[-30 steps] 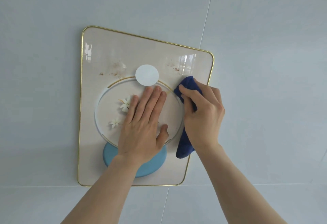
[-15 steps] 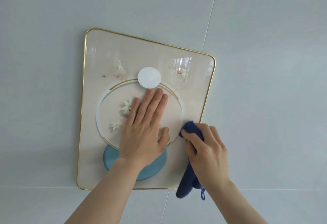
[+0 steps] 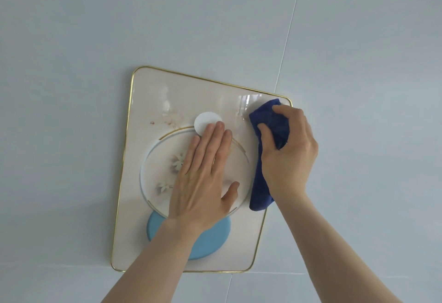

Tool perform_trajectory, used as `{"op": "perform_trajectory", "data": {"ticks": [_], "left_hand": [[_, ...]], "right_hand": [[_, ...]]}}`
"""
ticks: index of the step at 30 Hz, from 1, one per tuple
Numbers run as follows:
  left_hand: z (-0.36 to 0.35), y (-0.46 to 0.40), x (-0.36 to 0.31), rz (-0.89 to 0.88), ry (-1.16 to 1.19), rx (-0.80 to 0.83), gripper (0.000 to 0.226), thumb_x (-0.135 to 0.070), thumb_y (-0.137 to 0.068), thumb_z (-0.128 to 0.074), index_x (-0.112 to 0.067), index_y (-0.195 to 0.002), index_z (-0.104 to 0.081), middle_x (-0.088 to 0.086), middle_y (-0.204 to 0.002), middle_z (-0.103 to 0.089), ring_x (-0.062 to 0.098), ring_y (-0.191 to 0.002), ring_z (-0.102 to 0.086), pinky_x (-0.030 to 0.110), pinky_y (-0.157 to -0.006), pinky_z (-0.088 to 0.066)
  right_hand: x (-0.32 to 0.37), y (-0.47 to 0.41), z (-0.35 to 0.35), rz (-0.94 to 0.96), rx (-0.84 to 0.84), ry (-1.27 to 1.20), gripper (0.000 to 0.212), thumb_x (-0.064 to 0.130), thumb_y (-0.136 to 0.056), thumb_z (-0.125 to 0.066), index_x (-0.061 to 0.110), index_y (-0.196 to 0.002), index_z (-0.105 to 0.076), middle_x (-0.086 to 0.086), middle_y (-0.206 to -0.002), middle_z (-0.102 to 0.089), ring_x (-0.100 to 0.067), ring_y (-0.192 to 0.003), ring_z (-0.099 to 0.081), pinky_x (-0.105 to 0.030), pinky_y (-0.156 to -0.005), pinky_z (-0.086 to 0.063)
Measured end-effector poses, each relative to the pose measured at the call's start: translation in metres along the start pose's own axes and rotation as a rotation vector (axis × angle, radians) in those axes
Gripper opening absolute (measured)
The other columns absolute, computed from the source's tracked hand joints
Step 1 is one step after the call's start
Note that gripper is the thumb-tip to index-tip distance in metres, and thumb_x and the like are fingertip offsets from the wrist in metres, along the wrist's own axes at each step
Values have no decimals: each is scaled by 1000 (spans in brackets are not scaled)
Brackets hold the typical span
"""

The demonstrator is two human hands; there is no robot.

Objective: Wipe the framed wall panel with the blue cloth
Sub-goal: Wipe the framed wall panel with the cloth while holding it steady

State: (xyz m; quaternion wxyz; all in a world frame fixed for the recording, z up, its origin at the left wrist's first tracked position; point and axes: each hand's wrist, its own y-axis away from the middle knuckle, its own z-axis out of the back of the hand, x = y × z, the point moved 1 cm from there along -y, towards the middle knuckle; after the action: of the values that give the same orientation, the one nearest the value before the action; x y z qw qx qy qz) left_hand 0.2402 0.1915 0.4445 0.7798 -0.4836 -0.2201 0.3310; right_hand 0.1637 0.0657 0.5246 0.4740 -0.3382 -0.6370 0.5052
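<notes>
Head view | right hand grip pinching blue cloth, part hidden | left hand spread flat, covering panel centre

Item, as I see it from the head view: framed panel mounted flat on the wall, tilted, a wall seam running above its upper right corner. My left hand lies flat on the panel's middle, and my right hand presses the cloth onto the upper right corner, the cloth's tail hanging down the right edge.
</notes>
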Motion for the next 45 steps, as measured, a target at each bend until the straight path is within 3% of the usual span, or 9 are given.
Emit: {"op": "perform_trajectory", "data": {"ticks": [7,13,17,22,25,29,33,39,45], "left_hand": [[-10,-3,7,1,-13,11,106,-54,-87,-59,-8,-165,-4,8,-176,0,21,-163,2,46,-133,-13],[-16,-3,6,8,-44,-6,105,-54,-87,-55,-7,-165,-3,10,-176,2,23,-163,2,46,-133,-13],[-17,-3,6,12,-41,-6,105,-54,-87,-55,-6,-165,-3,11,-176,0,24,-163,2,47,-132,-14],[-13,-3,8,5,-22,-9,105,-54,-87,-56,-7,-165,-4,9,-176,0,21,-163,2,45,-133,-12],[-11,-2,8,2,-5,-2,105,-55,-87,-58,-9,-165,-4,8,-176,1,21,-163,1,45,-132,-14],[-10,-3,6,6,-3,-1,105,-54,-87,-56,-9,-165,-1,7,-176,4,20,-163,4,44,-133,-10],[-12,-3,5,14,-4,-1,107,-53,-86,-56,-9,-165,1,8,-176,6,21,-163,4,45,-133,-9],[-13,-3,6,18,-17,-6,105,-53,-87,-57,-7,-165,-3,10,-176,0,22,-163,3,46,-133,-10],[-12,-3,7,13,-10,-16,104,-54,-88,-58,-7,-165,-5,8,-176,-2,20,-163,2,44,-133,-9]], "right_hand": [[-4,3,-28,124,-76,84,30,7,-90,-75,15,-119,-75,1,-121,-74,-23,-103,-66,-7,-91,-40],[-4,0,-40,322,-79,212,20,16,-97,-70,15,-115,-78,-3,-122,-74,-29,-104,-65,-27,-80,-50],[-5,2,-41,470,-3,266,19,10,-98,-67,13,-114,-78,-8,-125,-73,-30,-106,-64,-29,-84,-52],[-16,16,-24,526,94,324,25,2,-97,-63,14,-114,-77,-4,-128,-71,-30,-106,-62,-33,-83,-55],[-21,12,-12,496,109,365,28,2,-93,-66,15,-116,-76,-3,-126,-71,-29,-105,-61,-31,-84,-53],[-12,-20,-18,286,-17,349,32,-4,-89,-63,13,-112,-77,-4,-121,-72,-31,-105,-60,-24,-80,-45],[-8,-26,-24,330,-36,294,33,-12,-85,-61,7,-107,-78,-8,-120,-73,-35,-104,-61,-17,-86,-39],[7,-10,-44,458,58,206,24,0,-93,-64,9,-110,-78,-7,-122,-73,-32,-106,-64,-33,-84,-52],[-11,5,-30,489,119,264,35,-9,-86,-64,10,-113,-77,-8,-125,-72,-34,-105,-64,-43,-76,-55]]}}
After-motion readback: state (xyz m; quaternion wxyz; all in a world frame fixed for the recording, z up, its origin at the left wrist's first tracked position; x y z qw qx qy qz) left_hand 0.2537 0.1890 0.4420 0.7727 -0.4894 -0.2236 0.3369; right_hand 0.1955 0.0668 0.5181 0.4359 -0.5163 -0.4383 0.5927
